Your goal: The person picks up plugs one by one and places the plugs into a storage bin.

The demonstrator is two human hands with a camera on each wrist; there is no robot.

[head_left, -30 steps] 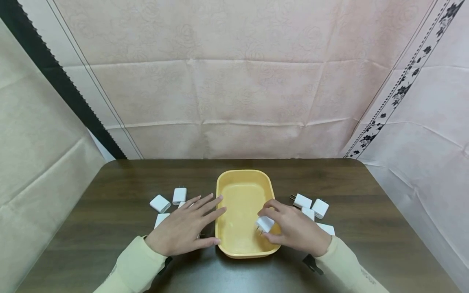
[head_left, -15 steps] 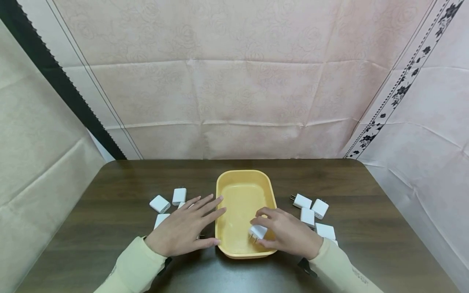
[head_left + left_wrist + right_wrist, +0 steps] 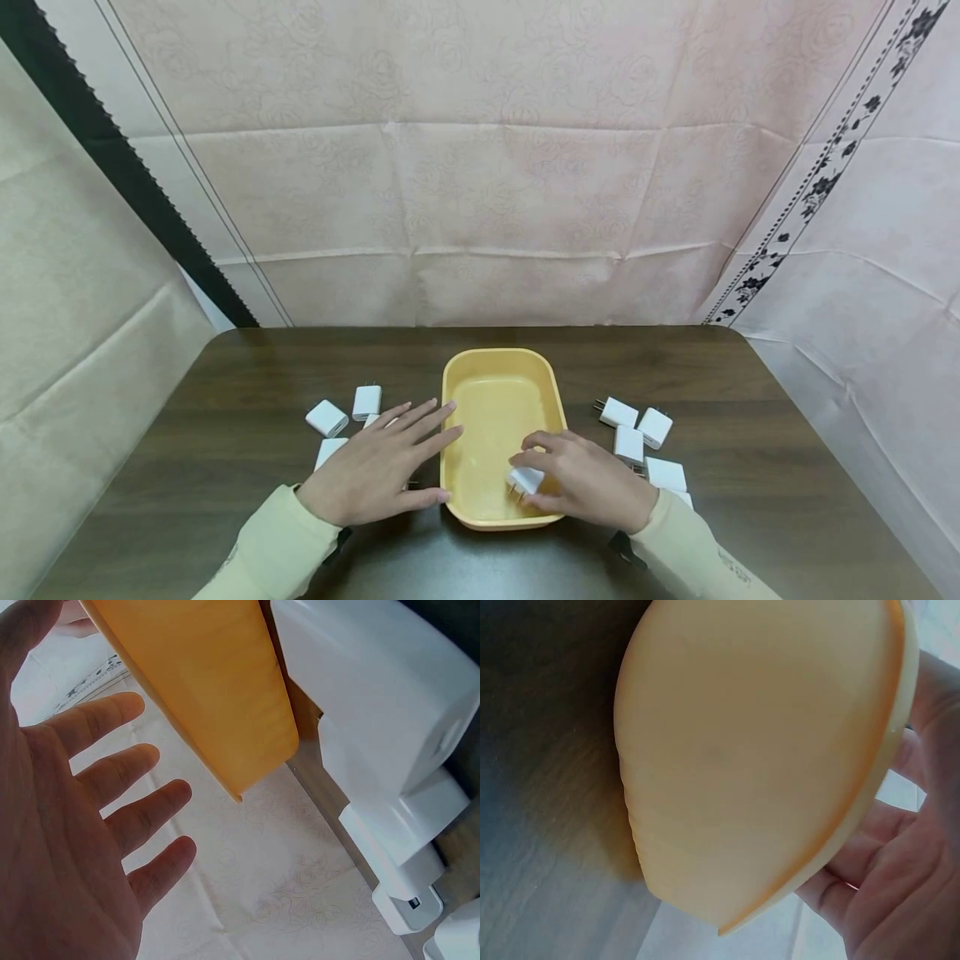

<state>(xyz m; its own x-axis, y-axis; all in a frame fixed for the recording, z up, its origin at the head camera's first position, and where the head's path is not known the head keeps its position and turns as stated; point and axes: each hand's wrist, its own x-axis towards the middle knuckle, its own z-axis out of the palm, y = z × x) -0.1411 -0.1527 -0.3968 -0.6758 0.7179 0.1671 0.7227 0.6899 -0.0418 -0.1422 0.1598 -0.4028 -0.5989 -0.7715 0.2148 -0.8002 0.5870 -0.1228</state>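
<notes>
In the head view a yellow plastic tray (image 3: 487, 408) stands at the middle of the table. My right hand (image 3: 585, 479) reaches over its right rim, pinching a white plug-in charger (image 3: 525, 479) between thumb and fingers, low inside the tray with its metal prongs pointing down and toward me. That charger is hidden behind the tray wall (image 3: 742, 750) in the right wrist view. With fingers spread, my left hand (image 3: 393, 458) reaches to the tray's left rim and holds nothing. Under and beside it lie white chargers (image 3: 375, 697), partly covered by the hand in the head view.
More white chargers lie in loose groups on the dark wooden table (image 3: 225, 467): on the left one charger (image 3: 327, 418) beside several others, on the right one charger (image 3: 655, 427) close against its neighbours. Pale patterned cloth (image 3: 525, 192) hangs behind the table.
My right hand has moved left and slightly down into the tray with the charger, mostly in the first half second. More of the right-hand chargers now show. My left hand has stayed in place.
</notes>
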